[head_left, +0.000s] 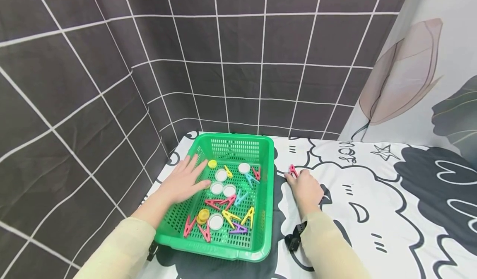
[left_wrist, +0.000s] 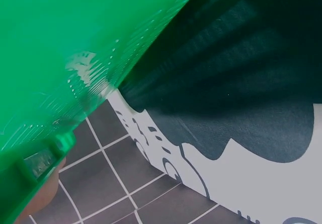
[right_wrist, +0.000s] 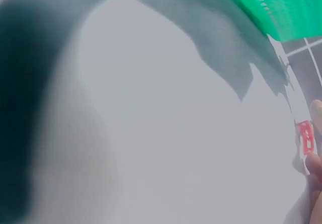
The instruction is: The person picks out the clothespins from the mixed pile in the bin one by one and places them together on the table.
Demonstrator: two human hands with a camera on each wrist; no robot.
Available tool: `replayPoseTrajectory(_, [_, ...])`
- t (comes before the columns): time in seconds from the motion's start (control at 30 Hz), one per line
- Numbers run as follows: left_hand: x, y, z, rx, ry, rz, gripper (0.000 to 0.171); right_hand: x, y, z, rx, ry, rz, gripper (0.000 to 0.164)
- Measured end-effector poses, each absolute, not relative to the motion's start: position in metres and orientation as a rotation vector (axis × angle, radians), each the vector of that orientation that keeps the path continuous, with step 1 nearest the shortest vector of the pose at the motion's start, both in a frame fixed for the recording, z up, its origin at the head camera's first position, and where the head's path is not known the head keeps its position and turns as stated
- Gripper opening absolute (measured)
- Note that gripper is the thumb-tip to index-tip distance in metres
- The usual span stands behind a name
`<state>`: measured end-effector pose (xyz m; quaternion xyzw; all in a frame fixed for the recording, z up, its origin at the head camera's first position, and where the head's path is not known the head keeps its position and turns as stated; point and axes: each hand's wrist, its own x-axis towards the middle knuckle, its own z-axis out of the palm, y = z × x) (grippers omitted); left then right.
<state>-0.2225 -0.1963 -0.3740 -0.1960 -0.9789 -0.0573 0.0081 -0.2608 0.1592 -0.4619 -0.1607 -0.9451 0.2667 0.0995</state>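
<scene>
My left hand (head_left: 184, 180) lies with fingers spread over the left side of a green plastic basket (head_left: 270, 212). Inside the basket are red, yellow, blue and purple clothespins, such as a purple clothespin (head_left: 239, 228), along with several white round caps and yellow caps (head_left: 203, 214). To the right of the basket, my right hand (head_left: 306, 190) pinches a red clothespin (head_left: 292, 170) close over the patterned cloth. The right wrist view shows the same red clothespin (right_wrist: 306, 136) between fingertips at its right edge. Much of the left hand is hidden behind the rim in the left wrist view.
A white cloth (head_left: 376, 212) with black and grey cartoon drawings spreads under the basket and to its right. Dark curtain-like fabric with white grid lines (head_left: 238, 80) rises behind and to the left. A pale leaf-patterned fabric (head_left: 421, 84) hangs at the right.
</scene>
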Motion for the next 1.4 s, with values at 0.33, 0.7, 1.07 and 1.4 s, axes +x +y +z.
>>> replayPoseTrajectory(0.33, [-0.224,-0.194,-0.372,-0.632,-3.069,-0.148,0.077,-0.265,0.180,-0.451,-0.546,-2.755,0.935,0.071])
replayPoseTrajectory(0.7, [-0.225,-0.196,-0.375,-0.637,-3.046,-0.157,0.078,-0.277,0.157,-0.411,-0.379,-2.671,1.080,0.070])
replayPoseTrajectory(1.07, [-0.222,-0.199,-0.376,-0.622,-3.058,-0.163,0.073,-0.288,0.139,-0.374,-0.243,-2.640,1.070,0.065])
replayPoseTrajectory(1.4, [-0.223,-0.199,-0.374,-0.630,-3.037,-0.195,0.072,-0.292,0.123,-0.344,-0.167,-2.661,1.098,0.063])
